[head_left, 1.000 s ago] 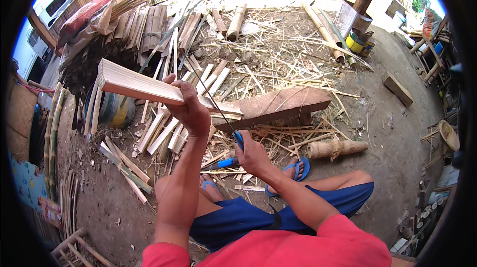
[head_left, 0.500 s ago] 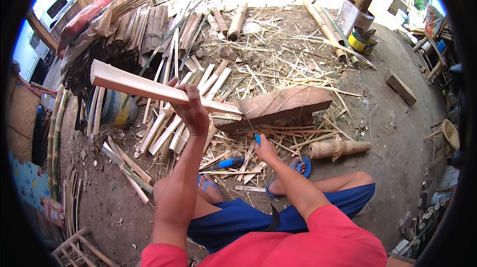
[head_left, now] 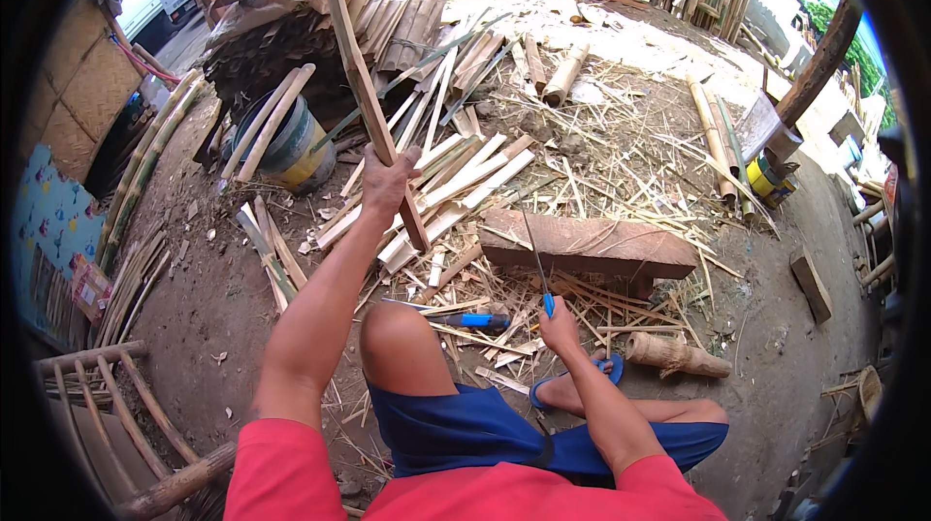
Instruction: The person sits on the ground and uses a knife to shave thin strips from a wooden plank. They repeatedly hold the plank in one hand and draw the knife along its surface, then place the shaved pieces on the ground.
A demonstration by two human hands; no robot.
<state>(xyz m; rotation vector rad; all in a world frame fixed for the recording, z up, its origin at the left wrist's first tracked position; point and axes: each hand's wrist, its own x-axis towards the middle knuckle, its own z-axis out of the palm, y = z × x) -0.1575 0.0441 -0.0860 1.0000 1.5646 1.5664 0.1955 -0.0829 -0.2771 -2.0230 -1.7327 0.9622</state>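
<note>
My left hand (head_left: pixel 390 182) is closed round the lower part of a long bamboo slat (head_left: pixel 355 61), which stands nearly upright with its lower end above the pile of split strips. In my right hand (head_left: pixel 560 329) is a knife, gripped by its blue handle (head_left: pixel 549 306); the thin blade (head_left: pixel 534 254) points away from me. The blade crosses in front of a thick wooden block (head_left: pixel 601 242), and whether it touches the block I cannot tell. A blue and black tool handle (head_left: pixel 475 320) lies on the ground between my legs.
Pale split bamboo strips (head_left: pixel 465 187) are heaped left of the block. A bucket (head_left: pixel 296 148) holding bamboo pieces stands farther left. A short bamboo log (head_left: pixel 679 354) lies near my blue sandal (head_left: pixel 608 367). At the lower left is a wooden ladder-like frame (head_left: pixel 121 414).
The slat has swung from lying across the block to nearly upright, away from the knife. My view has turned left, and my left knee has risen.
</note>
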